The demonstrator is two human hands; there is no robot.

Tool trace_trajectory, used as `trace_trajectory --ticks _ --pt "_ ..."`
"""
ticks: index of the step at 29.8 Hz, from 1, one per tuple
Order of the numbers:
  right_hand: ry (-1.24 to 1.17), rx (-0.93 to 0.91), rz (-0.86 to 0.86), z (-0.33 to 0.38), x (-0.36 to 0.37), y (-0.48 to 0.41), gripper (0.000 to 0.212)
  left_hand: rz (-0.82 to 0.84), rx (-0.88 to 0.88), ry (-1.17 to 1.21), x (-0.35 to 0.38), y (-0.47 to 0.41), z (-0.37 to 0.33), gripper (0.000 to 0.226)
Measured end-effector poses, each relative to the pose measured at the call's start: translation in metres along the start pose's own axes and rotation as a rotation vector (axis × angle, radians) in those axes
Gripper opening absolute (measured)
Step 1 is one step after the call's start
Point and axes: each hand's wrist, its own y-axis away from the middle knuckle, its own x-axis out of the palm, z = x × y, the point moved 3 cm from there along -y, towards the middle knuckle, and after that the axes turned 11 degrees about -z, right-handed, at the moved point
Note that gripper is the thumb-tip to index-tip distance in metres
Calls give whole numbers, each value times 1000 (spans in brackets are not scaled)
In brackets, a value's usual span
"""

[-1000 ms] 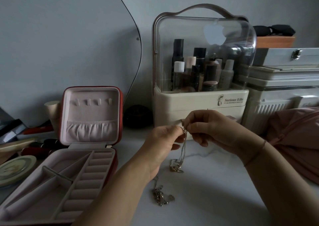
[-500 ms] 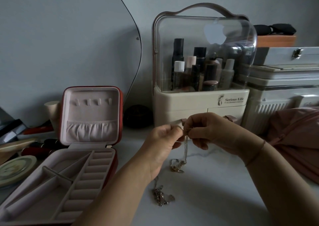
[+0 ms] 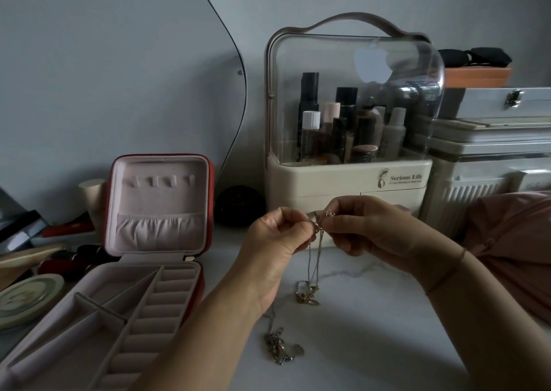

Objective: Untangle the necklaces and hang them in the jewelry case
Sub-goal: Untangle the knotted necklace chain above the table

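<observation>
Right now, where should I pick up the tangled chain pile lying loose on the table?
Pinch the straight strand trailing up from the tangled chain pile, coming from above on the left-hand side. The clump itself is knotted, so a pinch there would probably tighten it, while the strand lies free on the table.

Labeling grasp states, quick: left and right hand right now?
Left hand: closed, pinching the necklace chain.
Right hand: closed, pinching the same chain near its clasp.
</observation>
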Motion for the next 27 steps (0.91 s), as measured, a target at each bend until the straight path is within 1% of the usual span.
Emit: trace_trajectory --ticks 2,6,15,20,22,24,27 --pt "-36 5 -10 -1 0 -1 18 -2 -17 20 1 1 -1 24" --pt "-119 14 -27 -2 0 -3 18 -18 1 -5 2 0 -3 28" --pt "-260 49 1 -8 1 -8 7 -19 -1 -46 1 1 -3 24" --pt "-263 72 -23 -5 3 -5 6 -9 3 -76 1 1 -2 21" --pt "-242 78 -13 -5 2 -5 8 1 9 -96 2 1 -1 18" --pt "-230 84 -2 -6 2 -6 5 11 15 -122 2 1 -1 16" --pt "-225 91 20 -8 1 -7 5 33 6 -149 2 1 0 19"
